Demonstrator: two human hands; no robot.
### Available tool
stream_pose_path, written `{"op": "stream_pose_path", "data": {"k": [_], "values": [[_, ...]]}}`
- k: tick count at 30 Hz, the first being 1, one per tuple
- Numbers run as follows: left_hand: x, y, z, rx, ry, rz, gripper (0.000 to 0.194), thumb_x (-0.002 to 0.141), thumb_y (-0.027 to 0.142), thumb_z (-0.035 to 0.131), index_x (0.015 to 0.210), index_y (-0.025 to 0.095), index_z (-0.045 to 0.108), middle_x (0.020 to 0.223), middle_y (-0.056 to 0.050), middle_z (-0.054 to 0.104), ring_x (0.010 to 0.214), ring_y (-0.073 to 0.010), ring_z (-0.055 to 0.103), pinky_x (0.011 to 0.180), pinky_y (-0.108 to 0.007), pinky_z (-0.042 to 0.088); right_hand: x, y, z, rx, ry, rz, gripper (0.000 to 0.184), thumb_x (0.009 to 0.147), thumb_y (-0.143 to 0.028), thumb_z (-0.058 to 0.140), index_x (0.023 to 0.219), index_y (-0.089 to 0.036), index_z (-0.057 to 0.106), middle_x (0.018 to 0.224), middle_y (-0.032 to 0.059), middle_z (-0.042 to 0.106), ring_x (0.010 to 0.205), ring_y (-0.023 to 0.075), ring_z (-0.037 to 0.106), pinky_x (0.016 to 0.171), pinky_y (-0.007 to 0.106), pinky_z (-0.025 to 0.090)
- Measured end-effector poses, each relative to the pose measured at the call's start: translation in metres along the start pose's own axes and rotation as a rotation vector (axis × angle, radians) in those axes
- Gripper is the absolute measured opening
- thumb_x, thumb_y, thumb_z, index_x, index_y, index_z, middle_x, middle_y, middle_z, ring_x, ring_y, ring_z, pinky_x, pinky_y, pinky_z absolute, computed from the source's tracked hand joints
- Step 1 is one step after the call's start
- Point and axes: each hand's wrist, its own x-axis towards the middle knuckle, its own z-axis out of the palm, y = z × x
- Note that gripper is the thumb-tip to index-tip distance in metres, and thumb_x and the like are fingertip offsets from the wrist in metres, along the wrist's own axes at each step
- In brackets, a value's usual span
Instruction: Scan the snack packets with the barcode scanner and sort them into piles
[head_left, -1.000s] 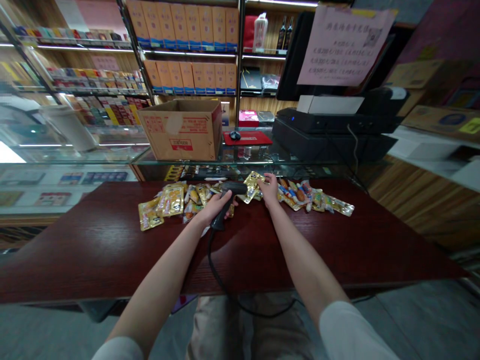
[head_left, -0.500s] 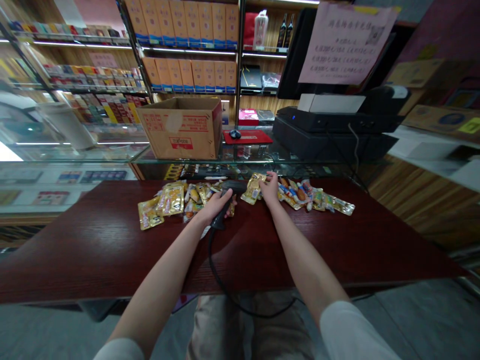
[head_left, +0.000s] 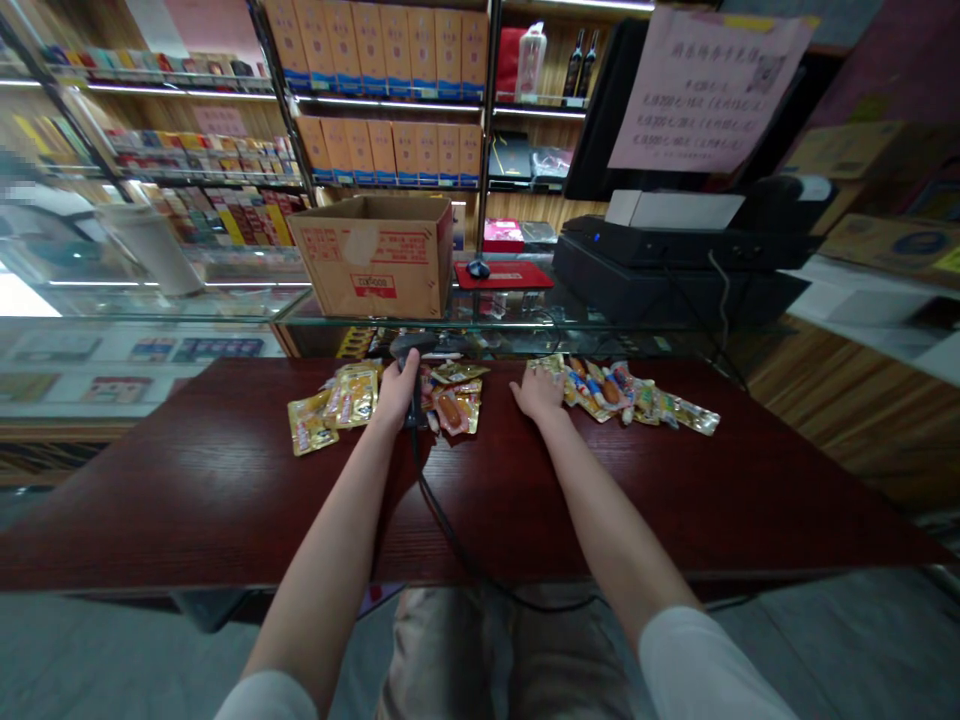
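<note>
In my left hand is a black handheld barcode scanner, its head pointing away from me and its cord trailing toward my lap. Gold snack packets lie left of that hand. A packaged sausage lies among more packets just right of it. My right hand rests palm down on a gold packet at the left end of the right-hand pile, thumb spread away from the fingers. Beside it lie several wrapped sausages and snack packets; the fingertips are partly hidden.
The dark red table runs along a glass counter. On that counter stand an open cardboard box, a mouse on a red pad and a black register. The scanner cord crosses the table's front edge.
My left hand has moved left with the scanner, uncovering packets. My right hand has brought a gold packet down to the right-hand pile, and its thumb has moved away from the fingers.
</note>
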Motion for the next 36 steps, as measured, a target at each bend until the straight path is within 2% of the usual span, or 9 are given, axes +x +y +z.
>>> {"op": "stream_pose_path", "data": {"k": [3, 6, 10, 13, 17, 23, 26, 29, 36], "values": [[0.005, -0.002, -0.003, -0.028, 0.039, -0.012, 0.047, 0.085, 0.061, 0.059, 0.088, 0.015, 0.059, 0.059, -0.002, 0.061, 0.041, -0.0109, 0.053, 0.041, -0.022, 0.043, 0.006, 0.02, -0.009, -0.026, 0.076, 0.127, 0.036, 0.08, -0.029, 0.066, 0.113, -0.012, 0.065, 0.123, 0.0239, 0.061, 0.123, 0.0395, 0.05, 0.11, 0.065, 0.015], [0.009, -0.006, -0.006, -0.058, 0.053, -0.005, 0.048, 0.083, 0.063, 0.059, 0.089, 0.015, 0.058, 0.064, -0.003, 0.063, 0.043, -0.011, 0.055, 0.041, -0.022, 0.043, 0.006, 0.022, -0.019, -0.041, 0.09, 0.075, 0.038, 0.08, -0.022, 0.064, 0.116, -0.01, 0.064, 0.122, 0.0248, 0.06, 0.125, 0.0395, 0.047, 0.112, 0.061, 0.016], [0.011, -0.007, -0.006, -0.058, 0.065, 0.001, 0.049, 0.082, 0.063, 0.061, 0.091, 0.015, 0.058, 0.066, -0.004, 0.064, 0.044, -0.0113, 0.056, 0.041, -0.022, 0.043, -0.003, -0.011, -0.016, 0.054, -0.014, -0.206, 0.05, 0.089, -0.028, 0.052, 0.138, -0.019, 0.053, 0.127, 0.0166, 0.059, 0.12, 0.0313, 0.051, 0.107, 0.046, 0.032], [0.009, -0.005, -0.005, -0.055, 0.076, 0.015, 0.046, 0.085, 0.059, 0.06, 0.092, 0.014, 0.058, 0.072, -0.005, 0.066, 0.045, -0.0105, 0.056, 0.042, -0.022, 0.044, -0.01, -0.036, -0.003, 0.121, -0.146, -0.252, 0.052, 0.096, -0.038, 0.044, 0.147, -0.026, 0.045, 0.118, 0.0128, 0.064, 0.11, 0.0287, 0.057, 0.1, 0.042, 0.039], [0.005, -0.002, -0.003, -0.052, 0.086, 0.015, 0.042, 0.087, 0.056, 0.059, 0.09, 0.015, 0.057, 0.08, -0.007, 0.068, 0.046, -0.0099, 0.057, 0.042, -0.022, 0.045, -0.01, -0.041, 0.009, 0.241, -0.183, -0.201, 0.04, 0.095, -0.036, 0.046, 0.131, -0.028, 0.063, 0.11, 0.0099, 0.07, 0.106, 0.0267, 0.061, 0.102, 0.045, 0.04], [0.006, -0.004, -0.006, -0.029, 0.067, 0.042, 0.048, 0.082, 0.063, 0.061, 0.09, 0.015, 0.06, 0.062, -0.003, 0.062, 0.047, -0.0137, 0.058, 0.043, -0.024, 0.043, 0.007, -0.025, 0.01, 0.915, -0.044, -0.018, 0.029, 0.075, -0.04, 0.069, 0.097, -0.02, 0.073, 0.104, 0.0066, 0.073, 0.103, 0.0221, 0.064, 0.102, 0.044, 0.045], [0.006, -0.005, -0.005, -0.003, 0.012, 0.019, 0.051, 0.08, 0.067, 0.06, 0.088, 0.016, 0.061, 0.051, 0.0, 0.056, 0.042, -0.0139, 0.054, 0.041, -0.024, 0.04, 0.012, -0.022, 0.007, 1.137, 0.098, 0.115, 0.044, 0.066, -0.041, 0.074, 0.104, -0.018, 0.07, 0.109, 0.0073, 0.069, 0.098, 0.0207, 0.065, 0.095, 0.044, 0.052], [0.002, -0.006, 0.002, -0.01, -0.142, -0.07, 0.054, 0.08, 0.07, 0.057, 0.085, 0.016, 0.062, 0.048, 0.0, 0.054, 0.04, -0.013, 0.051, 0.042, -0.024, 0.041, 0.015, -0.017, 0.001, 1.251, 0.202, 0.172, 0.053, 0.063, -0.04, 0.073, 0.112, -0.02, 0.066, 0.118, 0.0072, 0.061, 0.092, 0.0182, 0.065, 0.084, 0.041, 0.057], [-0.02, -0.006, 0.024, -0.011, -0.377, -0.145, 0.055, 0.075, 0.071, 0.063, 0.083, 0.017, 0.061, 0.053, -0.002, 0.058, 0.042, -0.0126, 0.053, 0.041, -0.025, 0.043, 0.014, -0.017, -0.014, 1.302, 0.217, 0.128, 0.033, 0.079, -0.04, 0.058, 0.106, -0.022, 0.066, 0.127, 0.0052, 0.049, 0.087, 0.0134, 0.066, 0.083, 0.04, 0.059]]}}
